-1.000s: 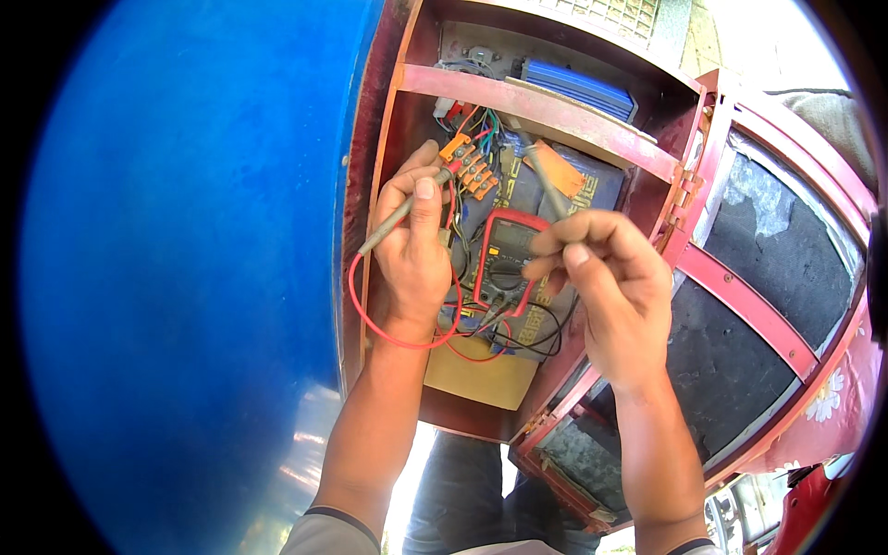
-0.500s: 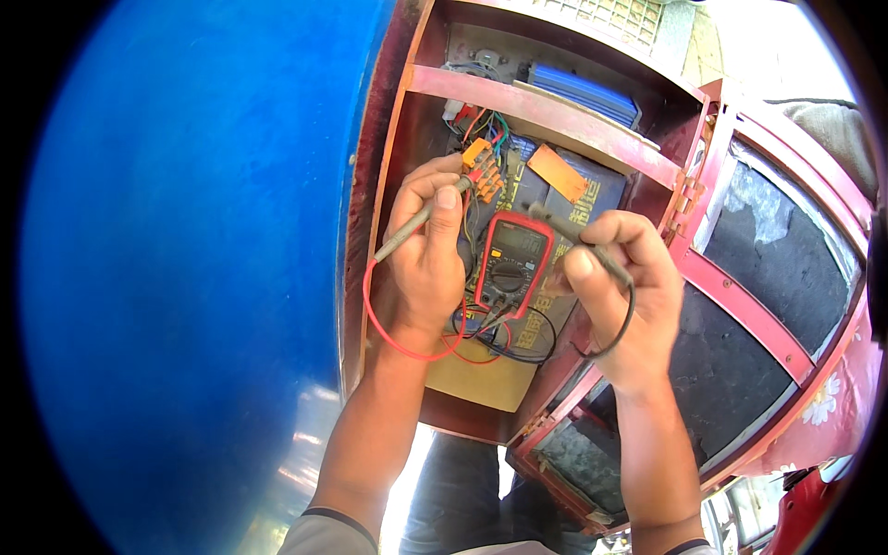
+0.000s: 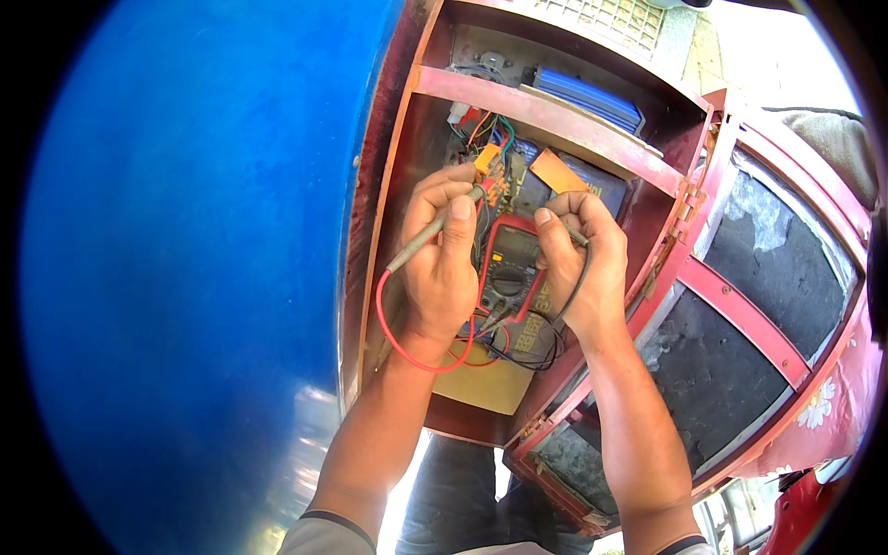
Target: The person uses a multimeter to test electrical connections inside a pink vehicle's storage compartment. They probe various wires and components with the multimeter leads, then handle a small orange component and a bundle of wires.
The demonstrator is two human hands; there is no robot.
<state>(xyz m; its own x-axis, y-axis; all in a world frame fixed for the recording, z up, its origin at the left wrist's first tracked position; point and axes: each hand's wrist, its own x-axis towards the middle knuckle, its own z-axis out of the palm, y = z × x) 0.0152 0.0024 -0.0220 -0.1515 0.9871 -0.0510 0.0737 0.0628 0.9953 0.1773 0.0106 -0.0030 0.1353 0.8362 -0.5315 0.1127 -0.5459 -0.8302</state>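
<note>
My left hand (image 3: 438,273) is closed around the red-lead test probe (image 3: 418,243), whose tip end meets an orange terminal connector (image 3: 488,159) with wires running into it. The left fingers are behind that connector, and whether they grip it too is hidden. My right hand (image 3: 592,268) pinches the black-lead test probe (image 3: 577,235), its tip hidden by the fingers. Between the hands lies a red-rimmed multimeter (image 3: 507,279), its right side partly covered by my right hand. Its leads coil below it. Beneath is a dark blue battery pack (image 3: 529,190) with yellow printing.
A dark red metal box (image 3: 435,81) with a pink crossbar surrounds these things. Behind the bar sits a blue finned unit (image 3: 592,100). An orange plate (image 3: 558,172) lies on the pack. The hinged lid (image 3: 740,301) hangs open at right; a blue panel (image 3: 194,231) borders the left.
My right hand has moved left and slightly up with the black-lead probe, closer to the connector and over the multimeter's edge. My left hand keeps its hold, shifted slightly right in view.
</note>
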